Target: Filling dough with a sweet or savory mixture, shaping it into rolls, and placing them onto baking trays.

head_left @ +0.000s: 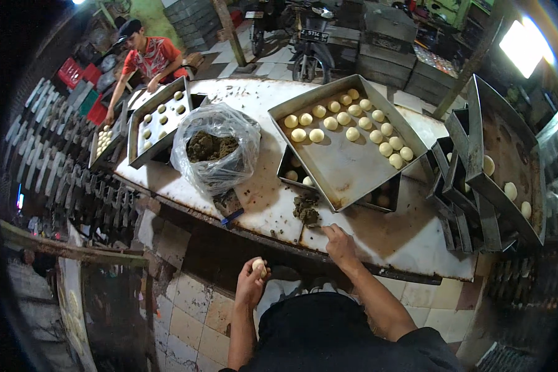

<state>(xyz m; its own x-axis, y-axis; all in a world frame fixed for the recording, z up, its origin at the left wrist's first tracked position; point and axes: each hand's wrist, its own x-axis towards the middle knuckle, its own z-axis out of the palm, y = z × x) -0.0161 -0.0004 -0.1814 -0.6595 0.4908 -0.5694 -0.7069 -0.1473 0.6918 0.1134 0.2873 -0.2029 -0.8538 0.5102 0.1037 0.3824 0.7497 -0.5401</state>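
My left hand (250,286) is closed around a pale dough ball (260,266), held just off the table's front edge. My right hand (341,245) pinches a small thin tool (315,225). Its tip meets a clump of dark brown filling (305,209) lying on the white tabletop (273,186). Beyond my left hand stands a clear plastic bag (192,175), its mouth spread around more brown filling (209,146). Ahead of my right hand, a large square metal tray (347,170) carries rows of round dough balls (352,134) at its far and right sides.
Under the large tray sits another tray (378,197) with dough balls. Stacked trays (508,149) lean at the table's right end. A blue-handled tool (232,216) lies near the front edge. Far left, a co-worker (155,57) reaches toward trays (158,121) of dough balls.
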